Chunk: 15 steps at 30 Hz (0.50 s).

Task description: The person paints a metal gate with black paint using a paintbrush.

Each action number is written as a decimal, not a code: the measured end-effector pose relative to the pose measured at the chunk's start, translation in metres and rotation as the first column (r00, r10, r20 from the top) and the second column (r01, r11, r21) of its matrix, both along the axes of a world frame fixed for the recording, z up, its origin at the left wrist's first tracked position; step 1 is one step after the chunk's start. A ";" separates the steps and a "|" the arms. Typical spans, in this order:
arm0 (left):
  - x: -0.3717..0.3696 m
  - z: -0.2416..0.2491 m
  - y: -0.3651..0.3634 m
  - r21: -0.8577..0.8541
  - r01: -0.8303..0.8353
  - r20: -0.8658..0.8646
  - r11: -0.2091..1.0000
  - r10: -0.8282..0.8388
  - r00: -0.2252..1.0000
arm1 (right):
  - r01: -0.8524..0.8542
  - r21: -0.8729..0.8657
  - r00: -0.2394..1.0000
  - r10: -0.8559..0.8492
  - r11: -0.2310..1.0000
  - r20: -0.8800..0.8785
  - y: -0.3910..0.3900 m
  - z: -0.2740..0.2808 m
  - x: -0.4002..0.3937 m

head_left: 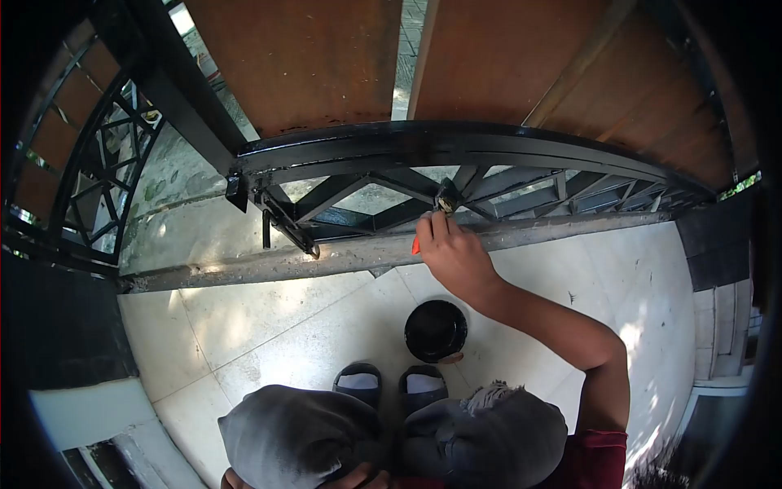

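Observation:
My right hand (453,254) is stretched forward and grips a paintbrush (444,200) with an orange handle. Its bristles touch the black metal lattice at the bottom of a gate (423,147), where several bars cross. The gate's lower rail looks glossy black and wet. A round can of black paint (436,329) stands on the tiled floor just in front of my sandalled feet (391,383). My left hand is mostly hidden at the bottom edge between my knees (358,477); its fingers cannot be made out.
Rust-brown panels fill the gate's upper part. A grey concrete sill (326,257) runs under the gate. A latch bolt (285,224) hangs at the gate's left end. Another black lattice section (98,179) stands open at the left. Pale floor tiles surround me.

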<state>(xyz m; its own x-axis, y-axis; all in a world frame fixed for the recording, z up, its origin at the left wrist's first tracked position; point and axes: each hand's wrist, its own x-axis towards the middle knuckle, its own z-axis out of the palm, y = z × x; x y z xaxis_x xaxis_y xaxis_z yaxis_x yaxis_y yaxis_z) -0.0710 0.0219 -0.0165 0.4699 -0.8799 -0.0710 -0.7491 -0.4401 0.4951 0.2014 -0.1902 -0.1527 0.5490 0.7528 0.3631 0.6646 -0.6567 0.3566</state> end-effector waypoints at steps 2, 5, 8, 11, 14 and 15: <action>-0.005 -0.010 0.008 -0.062 -0.040 0.019 0.997 0.042 0.999 | -0.044 -0.025 0.994 0.041 0.999 -0.097 0.003 -0.003 0.011; -0.009 -0.027 0.017 -0.134 -0.085 0.040 0.987 0.091 0.995 | -0.056 0.000 0.959 0.054 0.998 -0.277 0.000 0.019 0.019; -0.011 -0.047 0.025 -0.189 -0.145 0.047 0.971 0.156 0.987 | -0.077 -0.039 0.942 0.060 0.996 -0.329 0.001 0.048 0.011; -0.007 -0.064 0.031 -0.256 -0.211 0.046 0.944 0.230 0.972 | -0.178 -0.213 0.954 0.116 0.961 -0.275 0.007 0.074 -0.014; -0.007 -0.077 0.033 -0.306 -0.267 0.032 0.914 0.290 0.956 | -0.151 -0.445 0.987 0.113 0.883 -0.111 0.017 0.081 -0.032; -0.006 -0.080 0.032 -0.319 -0.284 0.024 0.904 0.307 0.951 | -0.168 -0.473 0.985 0.123 0.865 -0.125 0.021 0.083 -0.031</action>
